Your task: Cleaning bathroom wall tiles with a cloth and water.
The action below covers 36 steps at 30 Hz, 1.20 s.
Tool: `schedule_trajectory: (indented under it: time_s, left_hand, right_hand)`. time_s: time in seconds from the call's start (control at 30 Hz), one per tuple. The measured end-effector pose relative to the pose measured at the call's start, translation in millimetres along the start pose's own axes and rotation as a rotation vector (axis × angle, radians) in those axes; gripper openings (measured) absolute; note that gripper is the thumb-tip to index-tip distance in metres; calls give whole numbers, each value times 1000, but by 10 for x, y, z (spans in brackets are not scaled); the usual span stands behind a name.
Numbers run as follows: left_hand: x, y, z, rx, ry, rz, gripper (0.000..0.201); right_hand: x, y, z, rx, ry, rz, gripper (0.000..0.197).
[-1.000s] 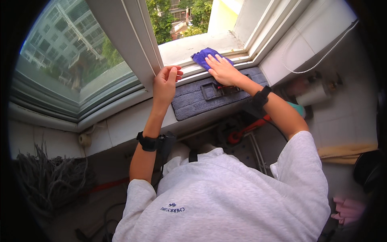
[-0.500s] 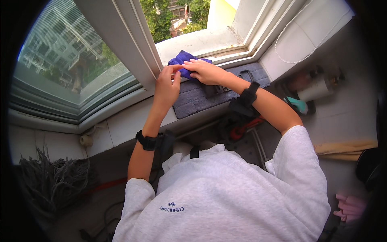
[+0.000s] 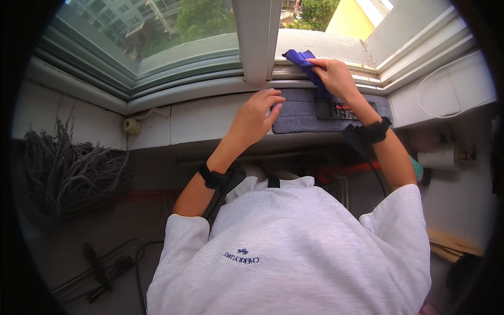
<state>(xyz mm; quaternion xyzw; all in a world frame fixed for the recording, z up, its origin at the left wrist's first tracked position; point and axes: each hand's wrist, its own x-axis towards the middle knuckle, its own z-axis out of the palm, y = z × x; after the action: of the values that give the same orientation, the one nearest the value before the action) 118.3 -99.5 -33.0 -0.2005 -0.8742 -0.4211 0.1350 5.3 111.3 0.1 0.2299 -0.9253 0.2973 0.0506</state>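
My right hand pinches a purple cloth over the open window's track. Part of the cloth hangs down toward a black plastic tray with red pieces in it. My left hand is apart from the cloth, over the sill at the left end of a grey textured mat. Its fingers are loosely bent, with a gap between thumb and fingertips and nothing clearly held. The tray lies on the mat, partly hidden by my right wrist.
A window post stands between the glazed pane on the left and the opening. A grey string mop is at the left, near a pipe fitting. At the right hang a beaded chain and a white cylinder. Cables lie lower left.
My hands, both at the cloth before, have separated. The right has drawn the cloth along the track; the left has come back toward the sill. The view has turned and shifted left.
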Motion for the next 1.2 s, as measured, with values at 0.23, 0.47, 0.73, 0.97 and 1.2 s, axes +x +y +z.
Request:
schedule_trajectory:
  time_s: [0.23, 0.47, 0.73, 0.97, 1.2]
  left_hand:
    - [-780, -235, -430, 113, 412, -286, 11]
    - [-1345, -510, -1038, 470, 636, -458, 16]
    - [-1471, -758, -1522, 688, 538, -511, 20]
    - [-1557, -801, -1181, 570, 586, -467, 16]
    - [-1234, -572, -1134, 551, 603, -304, 15]
  right_hand:
    - [-534, -998, 362, -17, 41, -429, 31]
    - [-513, -1324, 1620, -109, -165, -607, 47]
    - [-457, -1431, 1724, -83, -215, -677, 51]
    - [-538, -1411, 1520, -117, -393, -758, 63]
    - [-427, -1658, 1940, -53, -333, -914, 69]
